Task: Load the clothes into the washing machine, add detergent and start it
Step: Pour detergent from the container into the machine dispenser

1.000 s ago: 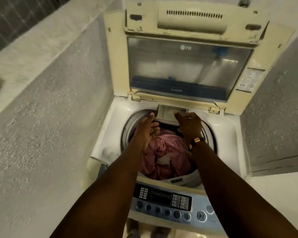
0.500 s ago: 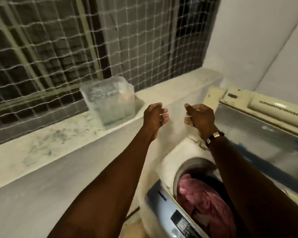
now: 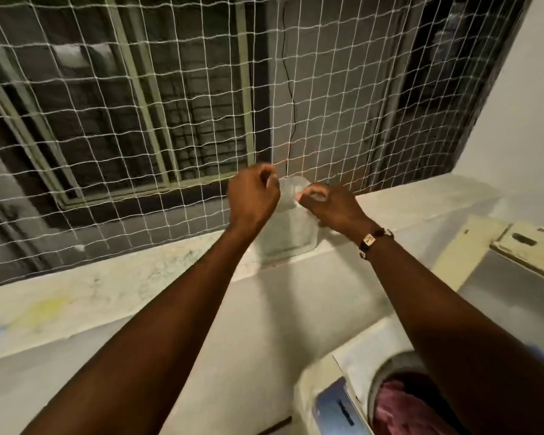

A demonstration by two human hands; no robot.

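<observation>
A clear plastic container [image 3: 288,237] stands on the pale ledge [image 3: 157,271] in front of the netted window. My left hand [image 3: 253,199] curls at its top left corner. My right hand [image 3: 330,205] has its fingertips on the top right edge. Both are blurred by motion and appear to pinch the container's top. At the lower right is the washing machine [image 3: 324,387], with pink clothes [image 3: 402,409] in its drum. Its cream lid [image 3: 515,262] stands raised at the right edge. The contents of the container cannot be made out.
White netting [image 3: 176,105] over a barred window [image 3: 145,98] rises straight behind the ledge. A grey wall drops below the ledge to the left of the machine. A white wall [image 3: 522,105] closes the right corner.
My view swung from the machine's drum up and left to the ledge. Both hands left the drum, rose, and reached the top of the clear container.
</observation>
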